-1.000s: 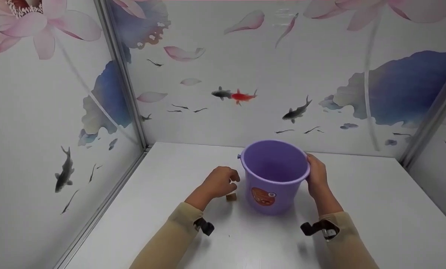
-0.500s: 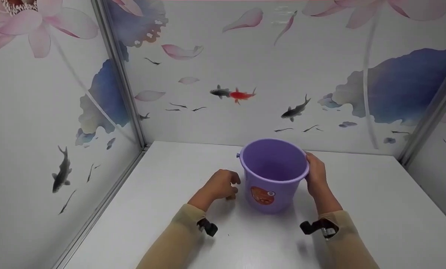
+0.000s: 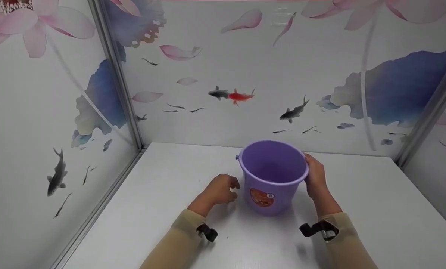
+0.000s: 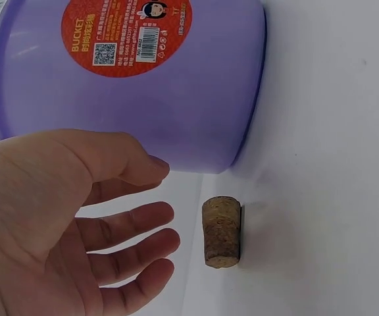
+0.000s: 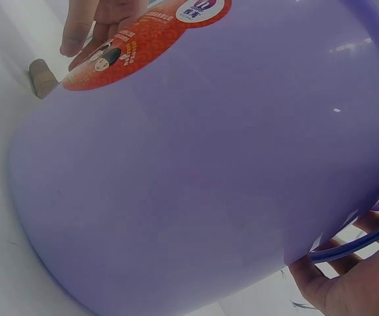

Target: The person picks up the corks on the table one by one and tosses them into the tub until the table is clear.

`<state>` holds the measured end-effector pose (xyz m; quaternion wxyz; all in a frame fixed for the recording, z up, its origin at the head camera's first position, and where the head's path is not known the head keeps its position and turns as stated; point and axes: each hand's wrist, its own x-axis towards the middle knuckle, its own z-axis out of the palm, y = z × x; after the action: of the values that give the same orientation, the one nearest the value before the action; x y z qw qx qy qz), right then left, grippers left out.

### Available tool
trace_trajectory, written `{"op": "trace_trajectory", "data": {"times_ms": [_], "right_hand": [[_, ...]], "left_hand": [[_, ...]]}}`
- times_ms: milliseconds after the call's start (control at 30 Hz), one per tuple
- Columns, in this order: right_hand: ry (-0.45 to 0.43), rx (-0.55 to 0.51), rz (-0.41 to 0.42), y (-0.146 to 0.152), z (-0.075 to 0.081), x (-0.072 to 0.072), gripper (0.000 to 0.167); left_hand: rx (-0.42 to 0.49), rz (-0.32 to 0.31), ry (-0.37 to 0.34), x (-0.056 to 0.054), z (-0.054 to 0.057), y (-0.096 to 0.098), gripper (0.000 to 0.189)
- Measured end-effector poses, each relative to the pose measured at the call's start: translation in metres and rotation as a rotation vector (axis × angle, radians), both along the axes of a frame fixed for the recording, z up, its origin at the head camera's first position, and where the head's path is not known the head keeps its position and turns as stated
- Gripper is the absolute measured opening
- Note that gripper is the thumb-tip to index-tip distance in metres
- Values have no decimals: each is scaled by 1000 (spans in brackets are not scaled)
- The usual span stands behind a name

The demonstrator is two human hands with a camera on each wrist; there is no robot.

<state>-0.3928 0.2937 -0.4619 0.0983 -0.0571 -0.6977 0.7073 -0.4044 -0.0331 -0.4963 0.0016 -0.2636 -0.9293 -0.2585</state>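
Note:
A purple plastic bucket (image 3: 282, 196) with a red oval label stands upright on the white table. At its right side my right hand (image 3: 315, 175) grips the rim; in the right wrist view that hand (image 5: 357, 283) has its thumb against the wall and fingers behind the bucket's handle (image 5: 354, 246). Left of the bucket hovers my left hand (image 3: 219, 189), fingers loosely bent and apart, holding nothing. In the left wrist view a brown cork (image 4: 221, 232) stands on the table just beyond the left fingertips (image 4: 166, 240). The head view hides the cork behind the left hand.
The white table (image 3: 163, 175) meets a back wall panel (image 3: 193, 127) painted with fish and petals. A left wall panel (image 3: 17, 123) and a metal corner post (image 3: 112, 71) bound the left side. Both sleeves carry black wrist mounts.
The left hand has come slightly down and nearer the table's front, covering the cork that showed beside it earlier in the head view. The right hand stays on the bucket.

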Motion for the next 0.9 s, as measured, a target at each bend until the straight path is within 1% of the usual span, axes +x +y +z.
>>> {"op": "trace_trajectory", "data": {"times_ms": [67, 233, 467, 733, 900], "right_hand": [[-3, 7, 2, -1, 0, 0, 50], [5, 3, 23, -1, 0, 1, 50], [6, 27, 3, 0, 1, 2, 51], [42, -9, 6, -2, 1, 3, 46], [29, -14, 1, -1, 2, 3, 47]], "left_hand": [[-10, -11, 16, 0, -2, -2, 25], [-23, -16, 24, 0, -3, -6, 25], [-21, -31, 27, -1, -6, -4, 25], [-51, -26, 26, 1, -12, -4, 23], [-59, -46, 31, -1, -16, -3, 23]]}}
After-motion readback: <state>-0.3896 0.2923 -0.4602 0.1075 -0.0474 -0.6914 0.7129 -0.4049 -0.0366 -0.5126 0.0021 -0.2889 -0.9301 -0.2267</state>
